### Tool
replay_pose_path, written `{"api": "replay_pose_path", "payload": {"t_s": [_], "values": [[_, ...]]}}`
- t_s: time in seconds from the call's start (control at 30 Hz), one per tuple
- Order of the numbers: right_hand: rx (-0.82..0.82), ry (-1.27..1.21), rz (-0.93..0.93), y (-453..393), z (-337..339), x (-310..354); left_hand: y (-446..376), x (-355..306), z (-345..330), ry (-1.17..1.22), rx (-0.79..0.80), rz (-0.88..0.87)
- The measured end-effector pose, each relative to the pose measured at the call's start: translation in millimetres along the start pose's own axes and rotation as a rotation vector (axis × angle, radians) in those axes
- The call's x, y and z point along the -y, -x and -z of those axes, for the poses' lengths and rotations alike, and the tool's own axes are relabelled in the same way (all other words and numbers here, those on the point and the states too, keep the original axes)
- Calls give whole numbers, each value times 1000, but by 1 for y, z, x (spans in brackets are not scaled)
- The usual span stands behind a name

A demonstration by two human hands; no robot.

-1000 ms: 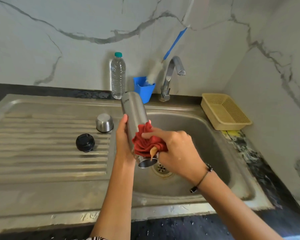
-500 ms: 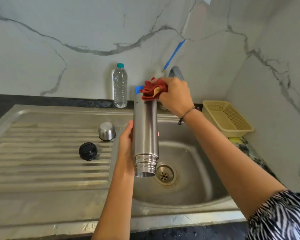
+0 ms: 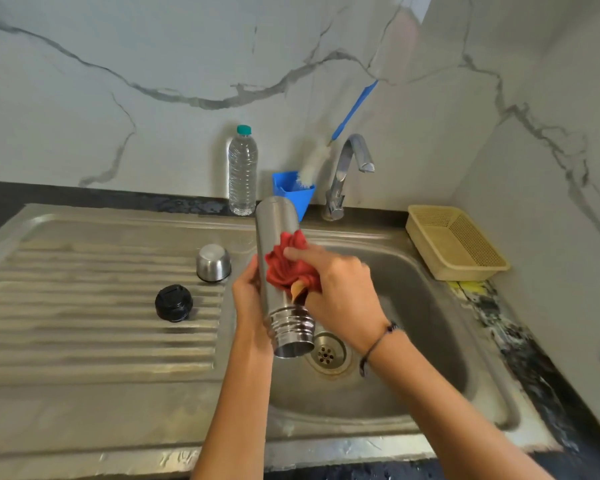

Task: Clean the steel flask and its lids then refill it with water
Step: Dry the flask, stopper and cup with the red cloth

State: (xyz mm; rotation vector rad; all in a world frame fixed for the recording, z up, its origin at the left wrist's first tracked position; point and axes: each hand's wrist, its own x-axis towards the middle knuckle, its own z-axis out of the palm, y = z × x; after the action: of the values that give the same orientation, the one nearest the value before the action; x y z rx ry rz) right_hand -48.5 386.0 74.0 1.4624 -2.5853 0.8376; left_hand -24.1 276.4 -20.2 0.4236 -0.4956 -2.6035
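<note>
From the head camera, your left hand [image 3: 248, 292] grips the steel flask [image 3: 280, 271] mouth-down over the sink basin [image 3: 430, 327], while your right hand [image 3: 340, 289] presses a red cloth [image 3: 288, 268] against its side. You appear mid-wipe on the body; next, probably clean the black stopper [image 3: 173, 303] and steel cup lid [image 3: 213, 263], lying at nine o'clock on the drainboard [image 3: 84, 341].

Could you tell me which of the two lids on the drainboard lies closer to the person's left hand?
The steel cup lid is closer to the left hand; the black stopper lid lies farther left.
</note>
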Motion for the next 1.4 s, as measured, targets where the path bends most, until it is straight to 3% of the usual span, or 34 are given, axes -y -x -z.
{"api": "replay_pose_path", "payload": {"t_s": [0.27, 0.43, 0.6, 0.73, 0.97, 1.13, 1.4], "values": [[-15, -142, -29, 39, 2, -10, -3, 5, 3, 5, -205, -2], [-27, -291, -100, 4, 28, -12, 3, -3, -1, -74, 32, 32], [-213, -167, -149, -65, 30, -12, 9, -8, -9, -224, 59, 45], [-106, 22, -108, -90, 20, -13, 8, -10, -12, -239, 44, 48], [84, 198, -14, -57, -1, -8, 8, -6, -12, -164, 7, -43], [181, 205, 8, -12, -3, -1, 9, 4, -11, 12, 10, 5], [290, 182, -48, 26, 11, -11, 13, 19, -11, -64, -107, 33]]}}
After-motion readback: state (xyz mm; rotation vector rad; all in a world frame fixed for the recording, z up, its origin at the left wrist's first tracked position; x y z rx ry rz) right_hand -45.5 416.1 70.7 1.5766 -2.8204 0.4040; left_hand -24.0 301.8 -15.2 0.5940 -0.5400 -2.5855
